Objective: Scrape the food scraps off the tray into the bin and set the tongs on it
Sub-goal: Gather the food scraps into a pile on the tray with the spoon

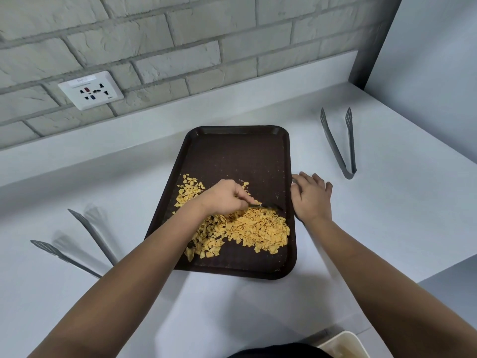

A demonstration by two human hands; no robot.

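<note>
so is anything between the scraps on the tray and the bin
Nothing visible. The yellow flaky food scraps lie at the near end of the dark brown plastic tray; only bare white countertop separates it from the white bin at the near edge.

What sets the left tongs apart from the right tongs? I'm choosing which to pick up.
The left tongs lie near the left forearm, tips splayed wide and blurred. The right tongs lie beyond the right hand, sharper, arms closer together. Both are grey, on the counter, untouched.
</note>
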